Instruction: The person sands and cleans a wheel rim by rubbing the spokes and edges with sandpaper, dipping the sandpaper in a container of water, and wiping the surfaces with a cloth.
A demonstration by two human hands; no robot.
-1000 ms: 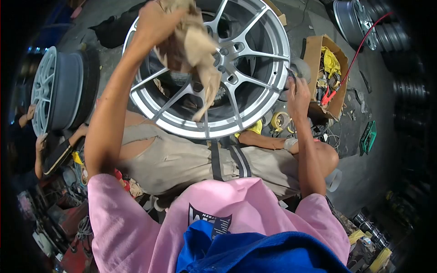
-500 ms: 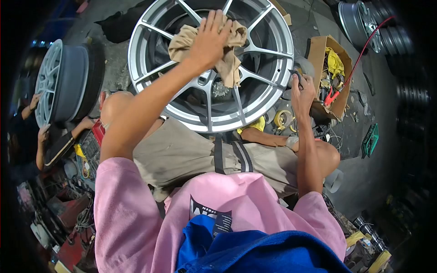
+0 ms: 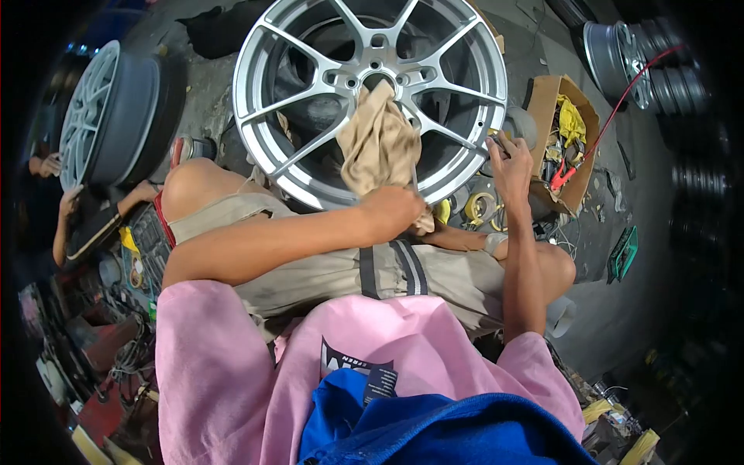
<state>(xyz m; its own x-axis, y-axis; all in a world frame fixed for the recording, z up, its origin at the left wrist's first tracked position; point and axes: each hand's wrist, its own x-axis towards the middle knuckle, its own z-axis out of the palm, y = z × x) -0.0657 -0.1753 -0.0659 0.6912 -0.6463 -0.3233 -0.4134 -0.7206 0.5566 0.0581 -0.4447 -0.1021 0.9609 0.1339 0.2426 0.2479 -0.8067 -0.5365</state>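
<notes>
A large silver multi-spoke wheel (image 3: 254,116) stands tilted in front of my legs. My left hand (image 3: 394,212) is closed round the lower end of a beige cloth (image 3: 380,147), at the wheel's near rim. The cloth spreads from there up over the lower spokes to the hub. At the wheel's right edge is my right hand (image 3: 510,164), its fingers bent round a small dark object, too small to name, beside the rim.
An open cardboard box (image 3: 587,116) with a yellow cloth and a red clamp is at the right. Tape rolls (image 3: 480,208) lie below the wheel. A green tray (image 3: 622,253) is farther right. At the left, another person's hands (image 3: 51,164) touch a second wheel (image 3: 116,116).
My left hand has moved from the wheel's hub down to the near rim, and its spread fingers have closed on the cloth. The cloth has shifted downward, uncovering the hub.
</notes>
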